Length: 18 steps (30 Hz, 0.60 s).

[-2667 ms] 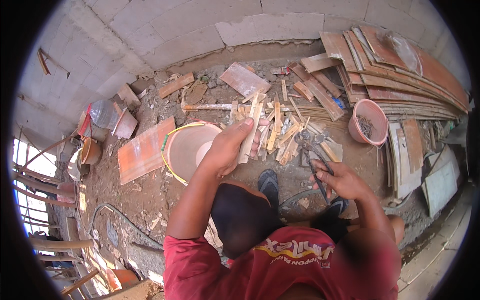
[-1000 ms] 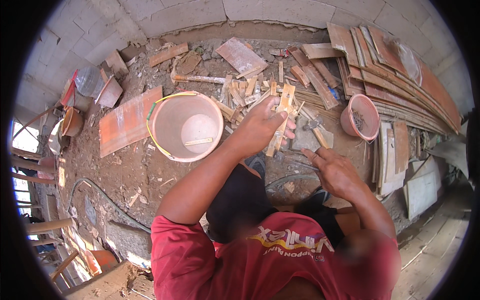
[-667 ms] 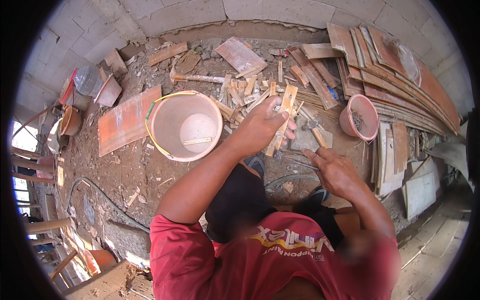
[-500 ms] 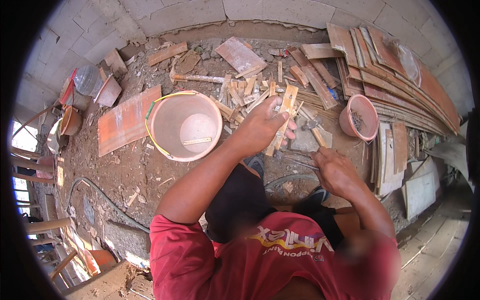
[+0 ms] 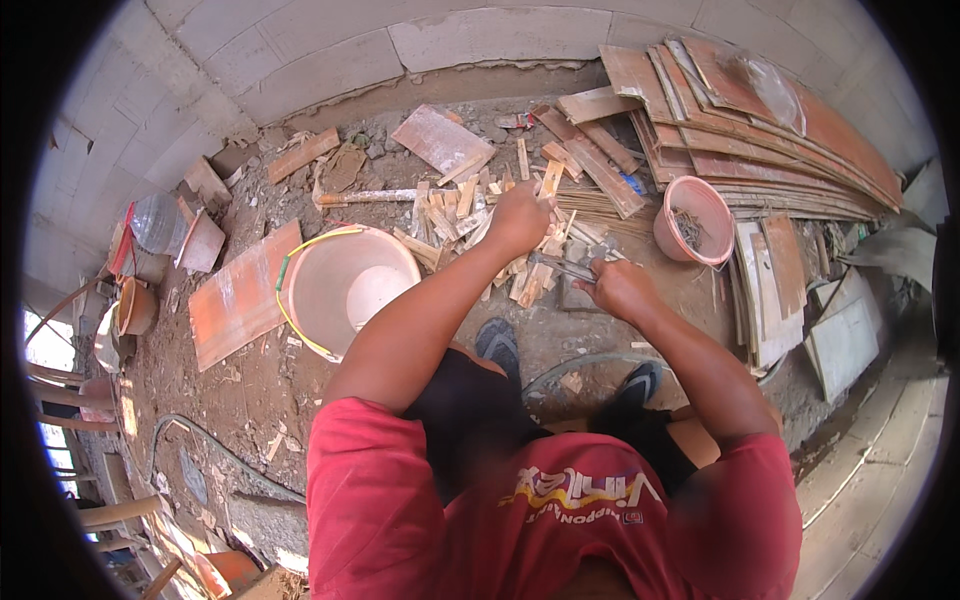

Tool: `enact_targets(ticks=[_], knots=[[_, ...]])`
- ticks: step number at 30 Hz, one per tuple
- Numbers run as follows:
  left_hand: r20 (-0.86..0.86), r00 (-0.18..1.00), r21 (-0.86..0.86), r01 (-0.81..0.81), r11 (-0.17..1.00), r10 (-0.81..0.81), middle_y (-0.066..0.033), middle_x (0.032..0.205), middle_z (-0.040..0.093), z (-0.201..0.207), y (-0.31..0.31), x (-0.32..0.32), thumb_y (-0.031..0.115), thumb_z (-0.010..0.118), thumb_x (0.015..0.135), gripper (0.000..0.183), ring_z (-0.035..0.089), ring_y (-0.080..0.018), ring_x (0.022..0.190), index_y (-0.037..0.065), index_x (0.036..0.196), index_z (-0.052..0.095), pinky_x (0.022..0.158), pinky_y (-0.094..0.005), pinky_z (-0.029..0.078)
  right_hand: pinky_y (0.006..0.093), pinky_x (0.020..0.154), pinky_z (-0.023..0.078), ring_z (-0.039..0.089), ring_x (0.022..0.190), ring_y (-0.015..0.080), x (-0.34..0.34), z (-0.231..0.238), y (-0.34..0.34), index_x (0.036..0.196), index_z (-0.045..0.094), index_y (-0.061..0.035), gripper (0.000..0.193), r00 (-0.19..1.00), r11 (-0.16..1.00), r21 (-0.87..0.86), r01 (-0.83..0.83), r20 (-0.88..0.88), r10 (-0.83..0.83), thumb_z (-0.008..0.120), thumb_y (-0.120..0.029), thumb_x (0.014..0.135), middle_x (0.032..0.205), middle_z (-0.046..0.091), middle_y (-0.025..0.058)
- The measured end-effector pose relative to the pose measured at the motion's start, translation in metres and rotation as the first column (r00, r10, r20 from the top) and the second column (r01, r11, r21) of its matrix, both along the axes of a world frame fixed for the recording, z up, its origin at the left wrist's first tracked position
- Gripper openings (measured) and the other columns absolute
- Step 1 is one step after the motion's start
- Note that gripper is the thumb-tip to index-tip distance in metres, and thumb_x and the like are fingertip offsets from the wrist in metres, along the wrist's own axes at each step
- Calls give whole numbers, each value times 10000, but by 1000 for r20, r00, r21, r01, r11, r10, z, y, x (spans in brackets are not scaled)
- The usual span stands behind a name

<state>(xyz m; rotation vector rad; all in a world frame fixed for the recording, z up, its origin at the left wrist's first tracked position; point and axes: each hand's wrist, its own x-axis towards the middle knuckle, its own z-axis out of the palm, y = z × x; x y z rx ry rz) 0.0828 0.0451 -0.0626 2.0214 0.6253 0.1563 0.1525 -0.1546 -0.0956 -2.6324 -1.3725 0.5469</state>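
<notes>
My left hand is closed round a narrow wooden strip, whose pale upper end sticks out above my fingers. The fist hides most of the strip. In my right hand is a pair of grey metal pincers, pointing left with the jaws close below my left hand. Whether the jaws touch the strip I cannot tell. Beneath and behind my hands lies a heap of short wooden offcuts. Part of a flat grey block shows under the pincers.
A large pale bucket with a yellow-green handle stands left. At right is a small pink bucket holding what look like nails. Stacked boards lie at the back right. A hose curves over the dirt floor.
My left hand has turned over, from palm up with the strip across the fingers to a fist round it. The pincers have moved up and left toward it. The view has shifted.
</notes>
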Motion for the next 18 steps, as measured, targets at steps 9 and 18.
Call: enact_targets(ticks=[9,18], knots=[[-176,936,401,-215,891,305,-253,1024,665,-51,22,29,137,589,849,238,641,-415,999,6,1044,621,858,-477,508,433,844,539,673,1000,341,-6,-10,62,1038,714,-39,295,990,977,-185,109,-65,-123,504,-200,909,1062,690,194],[-37,993,398,-86,913,109,-283,1017,649,-33,45,9,350,600,907,466,624,-414,1020,-54,1138,570,887,-467,471,434,854,532,662,1018,347,0,17,49,1057,699,-21,297,989,977,-172,123,-60,-135,552,-230,907,1072,687,186]])
